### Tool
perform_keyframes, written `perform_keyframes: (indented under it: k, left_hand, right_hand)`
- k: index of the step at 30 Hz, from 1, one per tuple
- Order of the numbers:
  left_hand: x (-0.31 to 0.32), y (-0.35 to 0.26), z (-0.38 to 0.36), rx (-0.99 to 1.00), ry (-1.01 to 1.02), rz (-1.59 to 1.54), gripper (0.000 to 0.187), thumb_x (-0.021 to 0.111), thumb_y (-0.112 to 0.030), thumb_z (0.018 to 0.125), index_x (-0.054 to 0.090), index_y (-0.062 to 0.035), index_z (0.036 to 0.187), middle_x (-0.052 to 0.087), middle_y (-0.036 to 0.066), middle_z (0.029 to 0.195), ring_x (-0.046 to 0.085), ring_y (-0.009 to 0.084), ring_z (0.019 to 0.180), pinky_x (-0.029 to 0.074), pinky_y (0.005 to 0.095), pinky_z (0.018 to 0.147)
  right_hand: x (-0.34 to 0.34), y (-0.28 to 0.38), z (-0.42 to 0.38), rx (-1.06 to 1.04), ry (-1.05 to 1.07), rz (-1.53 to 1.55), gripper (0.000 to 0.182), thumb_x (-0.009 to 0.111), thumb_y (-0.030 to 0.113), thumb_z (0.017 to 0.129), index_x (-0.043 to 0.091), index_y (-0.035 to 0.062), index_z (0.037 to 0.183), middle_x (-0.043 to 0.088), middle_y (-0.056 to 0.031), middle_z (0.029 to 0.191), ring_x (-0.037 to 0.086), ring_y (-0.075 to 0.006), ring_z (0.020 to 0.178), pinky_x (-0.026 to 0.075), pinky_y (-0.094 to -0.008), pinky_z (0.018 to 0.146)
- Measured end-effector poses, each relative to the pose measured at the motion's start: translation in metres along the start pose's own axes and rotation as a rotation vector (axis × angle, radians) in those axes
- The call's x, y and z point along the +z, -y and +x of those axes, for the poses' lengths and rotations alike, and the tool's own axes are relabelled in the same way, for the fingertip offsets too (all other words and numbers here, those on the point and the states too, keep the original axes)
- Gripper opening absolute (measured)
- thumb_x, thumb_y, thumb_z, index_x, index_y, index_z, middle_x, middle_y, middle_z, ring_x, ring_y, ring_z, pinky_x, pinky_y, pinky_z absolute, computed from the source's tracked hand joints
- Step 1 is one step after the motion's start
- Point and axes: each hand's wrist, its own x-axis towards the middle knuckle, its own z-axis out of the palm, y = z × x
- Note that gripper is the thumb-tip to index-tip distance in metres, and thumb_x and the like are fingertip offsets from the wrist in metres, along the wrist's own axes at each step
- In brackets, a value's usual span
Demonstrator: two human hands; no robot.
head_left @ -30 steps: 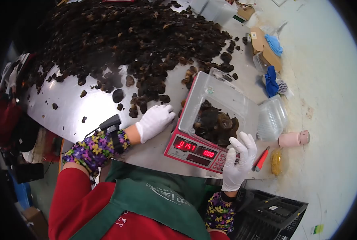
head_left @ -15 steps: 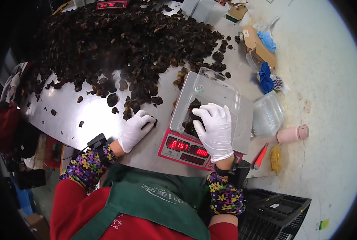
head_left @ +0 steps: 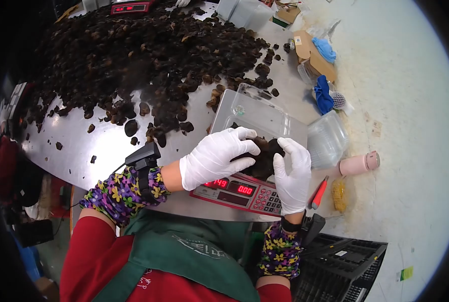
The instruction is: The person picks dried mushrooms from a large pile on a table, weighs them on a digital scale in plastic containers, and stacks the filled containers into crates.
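Observation:
My left hand (head_left: 219, 157), in a white glove, curls over the left side of a clump of dark brown wood ear mushrooms (head_left: 258, 157), its fingers closed on the pieces. From the other side my right hand (head_left: 295, 173), also gloved, presses its bent thumb and fingers against the same clump. The mushrooms sit in a clear plastic box whose lid (head_left: 257, 111) stretches open away from me. Beneath it is a red weighing scale (head_left: 224, 200) with a lit display, partly covered by my left hand.
A wide heap of wood ears (head_left: 133, 60) covers the far metal table (head_left: 73, 133). A second scale (head_left: 131, 7) and a gloved hand of another person (head_left: 182, 2) are at the back. To the right lie plastic boxes (head_left: 327, 141), a pink bottle (head_left: 359, 163) and a red-handled cutter (head_left: 319, 194).
My left hand has moved from the table at the left onto the mushrooms on the scale. My right hand has shifted right, to the clump's side. The lit reading has changed.

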Motion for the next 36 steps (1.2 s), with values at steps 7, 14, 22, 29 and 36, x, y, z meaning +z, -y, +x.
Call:
perform_keyframes:
  k: [7,14,22,29,36]
  left_hand:
    - [-0.019,0.022,-0.008,-0.280,-0.197,-0.135,0.025,0.065,0.004,0.089,0.070,-0.0074,0.111,0.067,0.012,0.116,0.070,0.0294,0.100,0.056,0.0307,0.085]
    - [-0.023,0.037,0.011,-0.054,0.012,0.441,0.019,0.077,-0.017,0.078,0.072,-0.0124,0.095,0.065,0.006,0.120,0.060,0.0305,0.113,0.051,0.0411,0.090]
    - [-0.021,0.059,0.017,-0.387,-0.086,-0.071,0.007,0.072,-0.016,0.091,0.070,-0.0097,0.091,0.070,0.000,0.097,0.064,0.0135,0.091,0.051,0.0300,0.078]
    - [-0.036,0.045,0.019,-0.600,-0.036,-0.540,0.008,0.069,-0.015,0.097,0.068,-0.0068,0.096,0.065,-0.006,0.086,0.055,0.0010,0.081,0.046,0.0186,0.072]
    - [-0.021,0.031,0.014,-0.404,0.006,-0.393,0.035,0.061,0.000,0.092,0.061,-0.0008,0.126,0.066,0.009,0.121,0.063,0.0168,0.116,0.049,0.0316,0.103]
  right_hand:
    - [-0.006,-0.001,-0.010,0.001,-0.025,0.081,0.036,0.070,0.009,0.087,0.067,0.0085,0.122,0.064,-0.0126,0.122,0.056,-0.0325,0.115,0.043,-0.0443,0.101]
    - [0.024,0.010,-0.015,-0.094,0.225,-0.064,0.040,0.068,0.027,0.088,0.066,0.0195,0.127,0.060,-0.0066,0.134,0.048,-0.0348,0.132,0.026,-0.0625,0.114]
    - [-0.010,0.014,-0.030,-0.008,-0.081,-0.022,0.035,0.071,0.015,0.083,0.071,0.0167,0.119,0.060,-0.0095,0.131,0.050,-0.0360,0.128,0.031,-0.0569,0.113]
    - [-0.013,-0.008,-0.038,0.122,-0.109,-0.004,0.036,0.068,0.005,0.087,0.069,0.0093,0.123,0.064,-0.0116,0.126,0.053,-0.0363,0.124,0.040,-0.0440,0.108]
    - [0.008,-0.013,-0.034,0.083,0.124,-0.031,0.040,0.068,0.011,0.088,0.066,0.0097,0.128,0.062,-0.0129,0.132,0.046,-0.0416,0.133,0.034,-0.0488,0.113]
